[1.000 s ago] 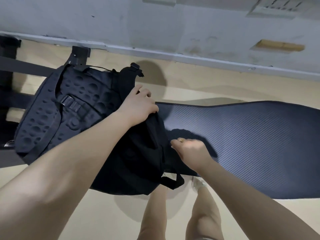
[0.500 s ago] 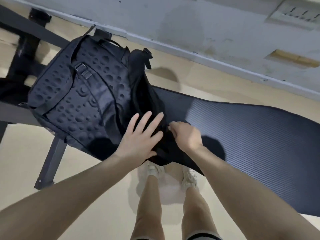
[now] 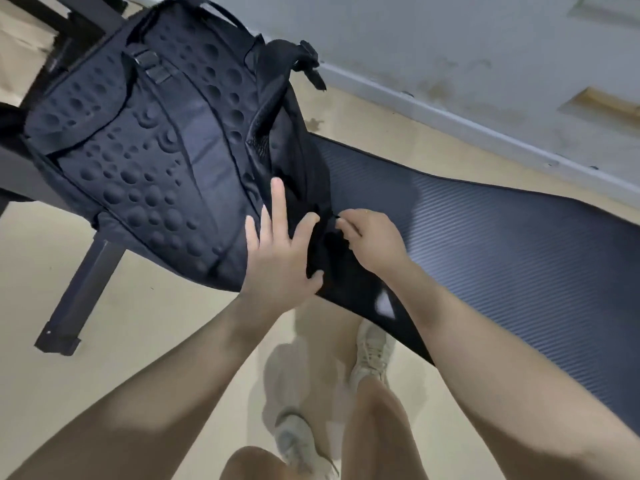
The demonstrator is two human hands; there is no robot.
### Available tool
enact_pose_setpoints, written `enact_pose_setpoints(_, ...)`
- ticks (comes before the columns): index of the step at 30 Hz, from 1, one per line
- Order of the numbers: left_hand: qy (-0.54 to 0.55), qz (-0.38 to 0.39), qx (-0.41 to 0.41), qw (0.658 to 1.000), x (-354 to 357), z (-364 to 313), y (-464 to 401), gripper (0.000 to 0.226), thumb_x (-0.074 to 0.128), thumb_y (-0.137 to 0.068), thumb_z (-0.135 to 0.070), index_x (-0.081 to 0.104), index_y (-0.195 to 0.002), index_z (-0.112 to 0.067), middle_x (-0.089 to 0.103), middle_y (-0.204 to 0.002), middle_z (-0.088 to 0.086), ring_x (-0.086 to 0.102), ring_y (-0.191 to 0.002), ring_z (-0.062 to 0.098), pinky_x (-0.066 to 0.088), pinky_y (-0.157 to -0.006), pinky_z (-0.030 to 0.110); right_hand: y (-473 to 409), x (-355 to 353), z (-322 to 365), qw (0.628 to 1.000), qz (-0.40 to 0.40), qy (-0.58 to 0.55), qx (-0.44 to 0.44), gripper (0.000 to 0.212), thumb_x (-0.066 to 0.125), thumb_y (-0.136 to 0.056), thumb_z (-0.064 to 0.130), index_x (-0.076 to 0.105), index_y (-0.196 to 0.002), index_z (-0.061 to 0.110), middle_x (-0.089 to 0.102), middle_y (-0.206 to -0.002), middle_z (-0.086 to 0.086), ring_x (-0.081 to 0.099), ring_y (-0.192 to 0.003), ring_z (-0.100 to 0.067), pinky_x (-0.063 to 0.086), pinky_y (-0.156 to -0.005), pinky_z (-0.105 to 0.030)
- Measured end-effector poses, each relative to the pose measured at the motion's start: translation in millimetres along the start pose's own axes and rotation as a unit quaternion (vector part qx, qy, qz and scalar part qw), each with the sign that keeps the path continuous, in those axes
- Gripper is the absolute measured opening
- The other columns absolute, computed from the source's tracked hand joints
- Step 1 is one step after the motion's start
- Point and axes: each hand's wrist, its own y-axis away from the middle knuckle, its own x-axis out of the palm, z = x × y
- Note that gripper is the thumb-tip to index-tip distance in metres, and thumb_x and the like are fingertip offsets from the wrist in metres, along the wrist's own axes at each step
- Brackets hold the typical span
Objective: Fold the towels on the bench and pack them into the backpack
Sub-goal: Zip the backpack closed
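A black backpack (image 3: 145,147) with a dimpled back panel lies on the bench (image 3: 502,244), straps facing up. My left hand (image 3: 280,251) presses flat on its lower side with the fingers spread. Just to the right, my right hand (image 3: 372,239) pinches a small black piece, seemingly a zipper pull, at the backpack's edge. No towels are visible.
The bench is covered by a dark ribbed pad running off to the right. A black metal leg (image 3: 79,289) stands on the tan floor at the left. My legs and pale shoes (image 3: 370,351) are below the bench edge. A grey wall (image 3: 450,46) runs behind.
The view has swung closer and tilted. My left hand went from gripping the top of the backpack to lying flat on its lower side. My right hand stayed at the backpack's edge.
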Motion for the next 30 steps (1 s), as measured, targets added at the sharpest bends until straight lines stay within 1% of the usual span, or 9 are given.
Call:
enact_pose_setpoints(6,0.075,-0.082,0.097,0.989,13.9,37.5,-1.2,0.071,0.06,-0.069,0.004,0.045,-0.13,-0.03,-0.018,-0.152,0.006,0.06,-0.068,0.029,0.05,-0.056,0.03,-3.1,26.2,-20.1,0.995,-0.085,0.003,-0.043,0.023,0.037,-0.098,0.025,0.05,-0.08,0.019,0.052,-0.076,0.005,0.056,-0.08,-0.026,0.046,-0.069,-0.04)
enact_pose_setpoints(9,0.057,-0.086,0.104,0.989,5.1,41.9,1.4,0.069,0.056,-0.077,-0.001,0.045,-0.134,-0.037,-0.015,-0.155,0.009,0.057,-0.06,0.029,0.05,-0.058,0.034,-9.1,25.1,-24.8,0.991,-0.094,0.065,-0.076,0.025,0.035,-0.098,0.028,0.044,-0.078,0.017,0.054,-0.078,0.0,0.054,-0.081,-0.029,0.041,-0.066,-0.037)
enact_pose_setpoints(12,0.023,-0.076,0.11,0.991,0.9,42.7,-3.9,0.066,0.051,-0.083,-0.004,0.039,-0.135,-0.042,0.013,-0.156,0.006,0.059,-0.09,0.031,0.045,-0.08,0.03,-11.0,19.1,-27.6,0.98,-0.089,0.142,-0.107,0.025,0.032,-0.099,0.031,0.046,-0.083,0.017,0.051,-0.085,0.001,0.051,-0.086,-0.028,0.033,-0.065,-0.032)
enact_pose_setpoints(14,0.044,-0.088,0.139,0.985,-4.9,45.4,-9.9,0.064,0.048,-0.082,-0.001,0.043,-0.134,-0.038,0.048,-0.139,0.008,0.06,-0.095,0.024,0.038,-0.079,0.022,-7.8,21.5,-29.0,0.971,-0.108,0.17,-0.127,0.025,0.031,-0.099,0.031,0.044,-0.081,0.018,0.048,-0.083,0.002,0.051,-0.085,-0.027,0.032,-0.064,-0.032)
enact_pose_setpoints(16,0.081,-0.088,0.145,0.982,-11.7,48.9,-15.9,0.063,0.048,-0.08,0.003,0.05,-0.127,-0.038,0.07,-0.097,0.009,0.056,-0.064,0.008,0.034,-0.059,0.018,-4.2,25.7,-29.5,0.961,-0.127,0.191,-0.152,0.027,0.031,-0.099,0.03,0.039,-0.077,0.016,0.045,-0.079,0.002,0.052,-0.083,-0.029,0.032,-0.062,-0.033)
enact_pose_setpoints(18,0.106,-0.049,0.134,0.984,-18.3,49.2,-22.3,0.062,0.046,-0.08,0.002,0.053,-0.12,-0.044,0.056,-0.049,-0.004,0.042,-0.042,0.008,0.034,-0.047,0.015,0.1,29.4,-31.5,0.957,-0.122,0.202,-0.17,0.028,0.032,-0.099,0.029,0.037,-0.075,0.015,0.044,-0.076,0.002,0.053,-0.081,-0.03,0.031,-0.06,-0.032)
enact_pose_setpoints(20,0.105,-0.003,0.133,0.986,-27.6,49.4,-26.6,0.061,0.044,-0.08,0.003,0.055,-0.115,-0.045,0.039,-0.041,-0.003,0.037,-0.038,0.009,0.033,-0.044,0.013,7.4,32.5,-30.9,0.951,-0.101,0.222,-0.19,0.029,0.032,-0.099,0.029,0.036,-0.075,0.015,0.045,-0.076,0.002,0.053,-0.08,-0.03,0.031,-0.059,-0.032)
enact_pose_setpoints(26,0.081,0.001,0.142,0.987,-40.9,43.3,-18.4,0.053,0.044,-0.082,-0.001,0.056,-0.119,-0.037,0.06,-0.075,0.006,0.046,-0.05,0.003,0.034,-0.053,0.012,14.5,36.8,-22.6,0.971,-0.147,0.149,-0.111,0.028,0.031,-0.099,0.032,0.052,-0.09,0.016,0.058,-0.085,-0.003,0.05,-0.077,-0.026,0.037,-0.063,-0.033)
enact_pose_setpoints(30,-0.095,-0.117,0.144,0.978,-11.7,25.0,-1.0,0.07,0.038,-0.07,-0.064,0.047,-0.127,-0.025,0.018,-0.155,0.004,0.037,-0.13,0.027,0.036,-0.097,0.038,11.1,48.9,-16.0,0.98,-0.184,0.019,-0.074,0.024,0.036,-0.096,0.028,0.049,-0.077,0.02,0.057,-0.075,-0.004,0.054,-0.075,-0.028,0.041,-0.061,-0.036)
